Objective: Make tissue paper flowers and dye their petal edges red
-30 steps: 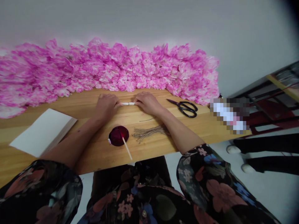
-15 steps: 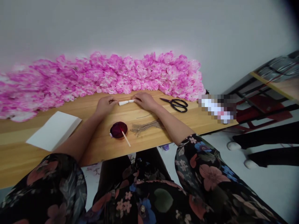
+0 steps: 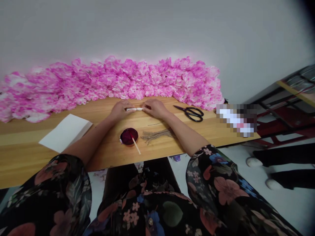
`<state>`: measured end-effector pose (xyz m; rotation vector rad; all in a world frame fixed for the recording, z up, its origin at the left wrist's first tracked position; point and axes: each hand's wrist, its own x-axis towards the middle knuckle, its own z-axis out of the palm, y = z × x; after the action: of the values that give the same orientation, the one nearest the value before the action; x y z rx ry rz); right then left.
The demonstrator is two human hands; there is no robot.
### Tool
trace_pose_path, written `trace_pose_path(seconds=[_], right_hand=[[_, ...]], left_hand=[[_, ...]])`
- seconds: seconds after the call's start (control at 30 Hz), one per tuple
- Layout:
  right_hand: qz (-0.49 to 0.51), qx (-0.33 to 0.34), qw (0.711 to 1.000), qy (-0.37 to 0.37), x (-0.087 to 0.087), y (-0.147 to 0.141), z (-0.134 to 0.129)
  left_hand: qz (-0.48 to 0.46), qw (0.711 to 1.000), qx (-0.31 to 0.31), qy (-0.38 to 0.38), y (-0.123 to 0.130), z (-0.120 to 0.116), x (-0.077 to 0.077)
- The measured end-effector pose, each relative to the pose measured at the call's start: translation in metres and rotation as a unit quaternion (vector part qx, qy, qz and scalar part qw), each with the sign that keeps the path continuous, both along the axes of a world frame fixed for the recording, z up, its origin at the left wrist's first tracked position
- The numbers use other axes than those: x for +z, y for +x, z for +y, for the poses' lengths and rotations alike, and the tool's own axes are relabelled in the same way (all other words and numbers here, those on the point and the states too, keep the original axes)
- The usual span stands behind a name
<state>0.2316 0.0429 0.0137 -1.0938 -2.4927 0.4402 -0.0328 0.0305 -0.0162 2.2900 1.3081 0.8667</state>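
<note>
A narrow white folded paper strip [image 3: 138, 109], drawn in at its middle, spans the gap between my two hands over the table. My left hand [image 3: 119, 110] pinches its left end, and my right hand [image 3: 156, 108] has its fingers closed on the right end. Nearer to me sits a small round bowl [image 3: 126, 143] of dark red liquid, with a pale stick [image 3: 136, 147] leaning out of it. A bundle of thin brownish stems or wires [image 3: 158, 134] lies under my right forearm. Black-handled scissors [image 3: 193, 114] rest to the right of my right hand.
Pink and white artificial flowers [image 3: 123, 78] line the table's back against the wall. A stack of white paper [image 3: 64, 132] lies left of my left forearm. Beyond the right end of the wooden table [image 3: 105, 157] are a rack [image 3: 285, 101] and a person's dark-trousered legs [image 3: 283, 155].
My left hand has moved right and closed on the left end of the paper strip, where a small gap showed before. The whole view has shifted slightly.
</note>
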Motion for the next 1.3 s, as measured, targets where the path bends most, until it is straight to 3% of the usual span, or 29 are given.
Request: trace_pose_path(seconds=[0.23, 0.57, 0.8, 1.0, 1.3], right_hand=[[0.056, -0.006, 0.998, -0.006, -0.001, 0.001, -0.002], [0.079, 0.009, 0.997, -0.015, -0.003, -0.001, -0.002], [0.017, 0.041, 0.998, 0.045, -0.004, -0.010, -0.007], [-0.028, 0.017, 0.999, 0.043, -0.004, -0.013, -0.012], [-0.025, 0.015, 1.000, 0.008, -0.002, -0.014, -0.018]], left_hand=[[-0.004, 0.999, 0.034, -0.005, 0.005, 0.003, 0.002], [-0.037, 0.999, 0.025, 0.012, 0.001, 0.008, -0.008], [-0.008, 0.999, -0.023, 0.042, 0.005, 0.006, -0.006], [0.049, 0.994, -0.057, 0.074, 0.010, 0.000, -0.005], [0.064, 0.993, -0.076, 0.059, 0.009, -0.003, -0.001]])
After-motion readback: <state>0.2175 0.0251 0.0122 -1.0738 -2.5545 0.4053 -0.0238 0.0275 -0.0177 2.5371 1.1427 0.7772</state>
